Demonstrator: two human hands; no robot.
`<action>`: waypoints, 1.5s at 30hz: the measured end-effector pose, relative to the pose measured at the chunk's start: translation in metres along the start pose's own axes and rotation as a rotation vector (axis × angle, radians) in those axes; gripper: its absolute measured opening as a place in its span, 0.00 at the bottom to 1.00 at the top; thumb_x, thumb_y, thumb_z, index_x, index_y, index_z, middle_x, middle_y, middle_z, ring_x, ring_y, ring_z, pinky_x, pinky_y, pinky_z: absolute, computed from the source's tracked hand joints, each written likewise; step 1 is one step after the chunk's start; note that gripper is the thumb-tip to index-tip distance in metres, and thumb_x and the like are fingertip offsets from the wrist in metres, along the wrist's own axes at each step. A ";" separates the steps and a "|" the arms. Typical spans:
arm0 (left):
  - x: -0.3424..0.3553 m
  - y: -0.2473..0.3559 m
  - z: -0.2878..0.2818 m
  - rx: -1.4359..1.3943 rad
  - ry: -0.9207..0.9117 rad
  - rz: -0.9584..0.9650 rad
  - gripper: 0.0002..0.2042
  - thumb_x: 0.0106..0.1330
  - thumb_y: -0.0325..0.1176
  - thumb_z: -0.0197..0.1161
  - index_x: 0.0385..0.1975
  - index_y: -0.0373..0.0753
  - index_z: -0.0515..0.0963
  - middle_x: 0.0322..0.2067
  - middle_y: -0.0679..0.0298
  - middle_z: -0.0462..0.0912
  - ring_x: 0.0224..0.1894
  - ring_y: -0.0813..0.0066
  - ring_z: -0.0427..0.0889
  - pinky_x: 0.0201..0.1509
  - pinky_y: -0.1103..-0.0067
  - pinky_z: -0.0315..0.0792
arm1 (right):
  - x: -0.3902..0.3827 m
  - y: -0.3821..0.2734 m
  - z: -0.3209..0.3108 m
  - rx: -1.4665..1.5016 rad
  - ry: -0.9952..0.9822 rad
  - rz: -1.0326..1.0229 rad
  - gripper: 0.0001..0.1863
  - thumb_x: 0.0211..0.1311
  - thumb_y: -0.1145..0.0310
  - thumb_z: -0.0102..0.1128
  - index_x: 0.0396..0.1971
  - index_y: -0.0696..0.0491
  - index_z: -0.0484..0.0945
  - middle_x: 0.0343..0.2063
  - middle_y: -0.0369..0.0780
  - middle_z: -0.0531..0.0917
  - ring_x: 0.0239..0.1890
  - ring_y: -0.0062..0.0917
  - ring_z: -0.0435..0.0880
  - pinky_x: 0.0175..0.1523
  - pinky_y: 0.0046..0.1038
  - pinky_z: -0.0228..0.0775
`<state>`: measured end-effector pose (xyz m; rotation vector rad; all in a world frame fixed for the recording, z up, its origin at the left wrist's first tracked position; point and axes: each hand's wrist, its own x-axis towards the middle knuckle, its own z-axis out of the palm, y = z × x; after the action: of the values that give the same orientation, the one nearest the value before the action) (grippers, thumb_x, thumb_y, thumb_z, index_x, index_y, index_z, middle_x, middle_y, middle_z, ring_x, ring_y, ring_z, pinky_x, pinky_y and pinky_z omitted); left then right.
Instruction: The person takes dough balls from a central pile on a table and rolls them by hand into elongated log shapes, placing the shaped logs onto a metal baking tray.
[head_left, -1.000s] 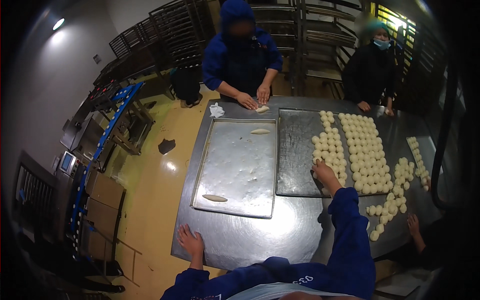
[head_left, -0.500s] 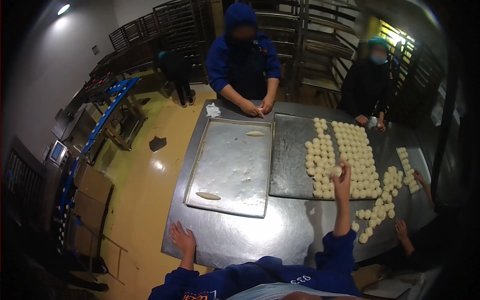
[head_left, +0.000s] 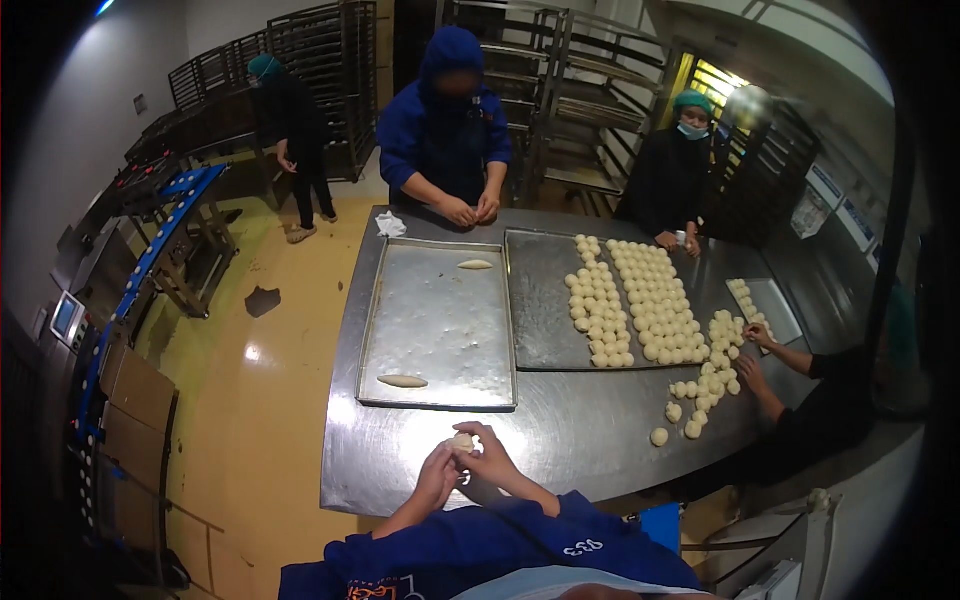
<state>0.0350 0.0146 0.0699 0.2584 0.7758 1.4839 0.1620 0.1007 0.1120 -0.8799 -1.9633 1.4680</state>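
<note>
Between my two hands, above the near edge of the steel table (head_left: pixel 560 440), is a piece of pale dough (head_left: pixel 462 443). My left hand (head_left: pixel 436 476) grips it from the left, and my right hand (head_left: pixel 492 463) pinches it from the right. Just beyond them lies a metal baking tray (head_left: pixel 435 330) with one spindle-shaped dough piece (head_left: pixel 403 381) near its close edge and another (head_left: pixel 475 265) near its far edge. On the right, a darker tray (head_left: pixel 540 310) carries rows of round dough balls (head_left: pixel 655 300).
Loose dough balls (head_left: pixel 708 385) spread over the table's right side, beside a co-worker's hands (head_left: pixel 757 370) and a small tray (head_left: pixel 775 310). Across stand two people; crumpled white cloth (head_left: pixel 390 224) lies at the far left corner. A conveyor (head_left: pixel 150 260) runs along the left.
My right hand has brought a dough ball from the dark tray to the near edge. My left hand has come off the table to meet it, and both now hold the dough.
</note>
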 end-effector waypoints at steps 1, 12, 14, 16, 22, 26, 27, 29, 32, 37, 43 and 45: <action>-0.001 0.002 -0.011 0.010 0.014 0.019 0.18 0.79 0.33 0.46 0.62 0.30 0.65 0.55 0.49 0.76 0.57 0.63 0.79 0.61 0.68 0.73 | 0.002 0.001 0.006 -0.084 -0.034 -0.085 0.27 0.59 0.67 0.68 0.59 0.50 0.73 0.51 0.44 0.77 0.55 0.36 0.74 0.61 0.35 0.67; -0.036 0.050 -0.087 0.358 0.077 -0.216 0.18 0.73 0.30 0.58 0.56 0.27 0.68 0.48 0.48 0.81 0.46 0.62 0.86 0.51 0.75 0.82 | -0.015 0.002 0.055 -0.318 -0.197 -0.244 0.40 0.54 0.62 0.74 0.67 0.51 0.67 0.60 0.46 0.72 0.62 0.41 0.71 0.68 0.37 0.63; -0.032 0.051 -0.092 0.473 -0.051 -0.279 0.18 0.73 0.33 0.59 0.56 0.27 0.71 0.46 0.52 0.82 0.45 0.67 0.85 0.50 0.79 0.81 | -0.021 -0.014 0.053 -0.327 -0.242 -0.266 0.38 0.53 0.62 0.74 0.65 0.51 0.69 0.58 0.46 0.75 0.61 0.42 0.72 0.69 0.37 0.62; -0.029 0.052 -0.092 0.507 -0.157 -0.358 0.18 0.73 0.34 0.59 0.55 0.28 0.73 0.45 0.55 0.83 0.45 0.70 0.84 0.51 0.79 0.79 | -0.024 -0.018 0.052 -0.371 -0.275 -0.222 0.31 0.54 0.62 0.73 0.59 0.52 0.75 0.53 0.47 0.78 0.57 0.40 0.76 0.64 0.35 0.66; -0.011 0.045 -0.065 0.176 -0.182 -0.489 0.19 0.75 0.38 0.53 0.57 0.30 0.72 0.51 0.55 0.79 0.53 0.64 0.80 0.64 0.69 0.74 | -0.031 -0.029 0.032 -0.280 -0.059 0.040 0.17 0.56 0.60 0.70 0.42 0.54 0.82 0.42 0.45 0.83 0.49 0.36 0.82 0.56 0.33 0.72; -0.007 0.027 -0.045 -0.190 -0.134 -0.431 0.18 0.77 0.36 0.47 0.59 0.32 0.68 0.56 0.52 0.76 0.59 0.58 0.77 0.70 0.60 0.68 | -0.024 -0.007 0.017 -0.176 0.190 -0.103 0.13 0.57 0.63 0.70 0.40 0.51 0.83 0.42 0.42 0.83 0.49 0.34 0.82 0.57 0.31 0.73; -0.007 0.024 -0.045 -0.199 -0.120 -0.397 0.18 0.77 0.36 0.46 0.59 0.32 0.68 0.57 0.51 0.75 0.60 0.57 0.76 0.72 0.58 0.67 | -0.018 -0.001 0.018 -0.238 0.206 -0.186 0.13 0.57 0.63 0.70 0.40 0.51 0.84 0.42 0.42 0.83 0.48 0.34 0.81 0.56 0.31 0.73; 0.005 0.014 -0.052 -0.222 -0.088 -0.377 0.16 0.78 0.35 0.46 0.59 0.32 0.68 0.55 0.52 0.76 0.60 0.58 0.77 0.68 0.61 0.72 | -0.013 0.017 0.015 -0.371 0.262 -0.317 0.12 0.57 0.62 0.71 0.39 0.50 0.85 0.41 0.40 0.83 0.48 0.34 0.81 0.56 0.31 0.73; 0.009 -0.002 -0.045 -0.213 0.016 -0.382 0.16 0.78 0.34 0.50 0.59 0.33 0.68 0.51 0.54 0.78 0.56 0.64 0.80 0.60 0.69 0.80 | -0.018 0.031 0.002 -0.246 0.168 -0.219 0.12 0.59 0.60 0.69 0.40 0.50 0.86 0.41 0.39 0.84 0.48 0.32 0.81 0.56 0.31 0.73; 0.004 -0.024 -0.016 -0.293 0.080 -0.396 0.14 0.79 0.35 0.50 0.55 0.33 0.70 0.47 0.55 0.79 0.48 0.69 0.83 0.54 0.76 0.82 | -0.037 0.016 -0.020 -0.218 0.091 -0.028 0.22 0.61 0.59 0.68 0.54 0.47 0.80 0.43 0.39 0.81 0.49 0.30 0.81 0.56 0.30 0.73; 0.024 -0.041 -0.040 -0.367 -0.030 -0.451 0.16 0.78 0.37 0.52 0.56 0.32 0.69 0.49 0.52 0.80 0.51 0.63 0.84 0.56 0.75 0.82 | -0.043 -0.003 -0.042 -0.283 -0.001 -0.092 0.28 0.61 0.62 0.67 0.62 0.49 0.74 0.49 0.42 0.78 0.51 0.34 0.81 0.57 0.33 0.73; 0.019 -0.045 -0.036 -0.286 0.023 -0.432 0.16 0.78 0.37 0.51 0.56 0.32 0.69 0.51 0.52 0.79 0.52 0.63 0.84 0.57 0.75 0.82 | -0.042 0.007 -0.040 -0.367 -0.008 -0.158 0.26 0.62 0.62 0.67 0.60 0.50 0.75 0.48 0.42 0.78 0.51 0.35 0.81 0.56 0.32 0.73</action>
<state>0.0470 0.0168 0.0098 -0.1373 0.5830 1.1671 0.2203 0.0944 0.1147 -0.8445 -2.2929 1.0415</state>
